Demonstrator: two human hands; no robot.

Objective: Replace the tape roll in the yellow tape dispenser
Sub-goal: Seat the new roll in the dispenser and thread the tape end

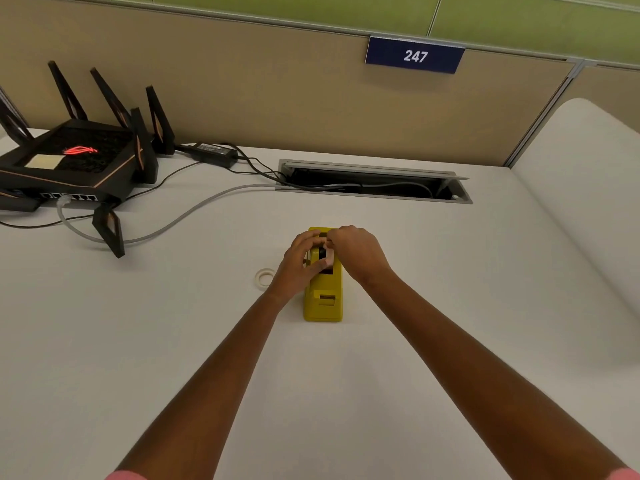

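The yellow tape dispenser (323, 299) stands on the white desk, its length running away from me. My left hand (299, 263) wraps its left side with the thumb across the top opening. My right hand (356, 252) curls over the far top from the right. Between the fingers a pale tape roll (328, 255) on a black hub shows in the dispenser's slot, mostly hidden. A thin, pale tape ring (265, 277) lies flat on the desk just left of my left hand, untouched.
A black router with antennas (74, 161) sits at the back left, with a power brick (214, 152) and cables trailing into an open cable tray (374, 181) at the back. A beige partition with a "247" sign (415, 56) bounds the desk.
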